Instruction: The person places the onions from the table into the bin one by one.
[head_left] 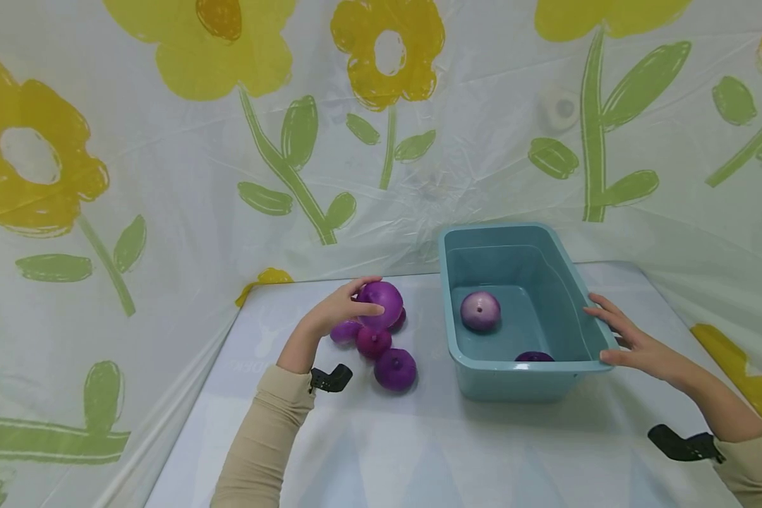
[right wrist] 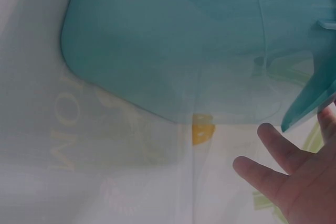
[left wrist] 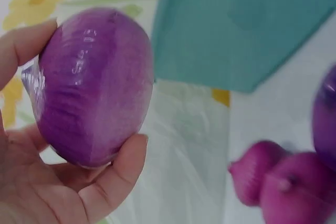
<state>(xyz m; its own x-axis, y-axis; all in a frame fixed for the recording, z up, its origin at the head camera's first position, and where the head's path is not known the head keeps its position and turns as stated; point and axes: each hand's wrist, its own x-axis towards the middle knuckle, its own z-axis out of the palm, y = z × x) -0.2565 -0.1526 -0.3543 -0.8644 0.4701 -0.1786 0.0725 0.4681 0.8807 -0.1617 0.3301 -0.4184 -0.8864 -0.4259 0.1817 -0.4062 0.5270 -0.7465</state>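
In the head view my left hand (head_left: 343,308) holds a purple onion (head_left: 387,302) above a small group of purple produce. The left wrist view shows this onion (left wrist: 97,87) glossy under clear film, thumb and fingers curled round its sides. Beneath it are a magenta onion (head_left: 374,343), a dark purple round piece (head_left: 396,370) and a purple piece (head_left: 345,331); another behind is partly hidden. My right hand (head_left: 638,346) rests on the right rim of a teal plastic bin (head_left: 504,381), fingers spread and fairly straight.
Inside the bin lie a pale purple round piece (head_left: 480,311) and a dark purple one (head_left: 534,357), mostly hidden by the front wall. The bin stands on a white tabletop (head_left: 419,451). Behind the table hangs a flower-printed sheet (head_left: 476,162).
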